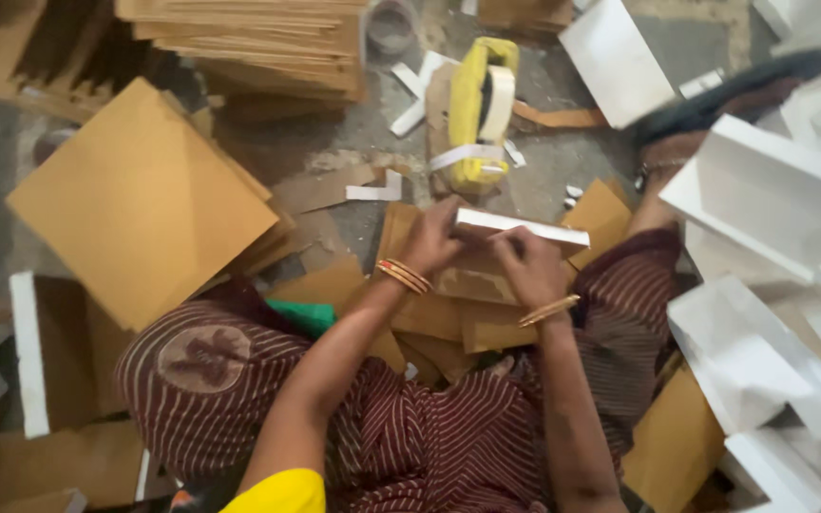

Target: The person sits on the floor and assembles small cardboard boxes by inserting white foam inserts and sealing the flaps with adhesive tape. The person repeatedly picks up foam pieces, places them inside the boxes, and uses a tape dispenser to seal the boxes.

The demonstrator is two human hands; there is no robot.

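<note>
Head view: cardboard sheets (140, 204) (white boxes (772, 199) beside)

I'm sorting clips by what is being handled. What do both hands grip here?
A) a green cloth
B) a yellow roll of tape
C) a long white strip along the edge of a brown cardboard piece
C: the left hand and right hand both pinch the long white strip atop the brown cardboard piece.
</note>
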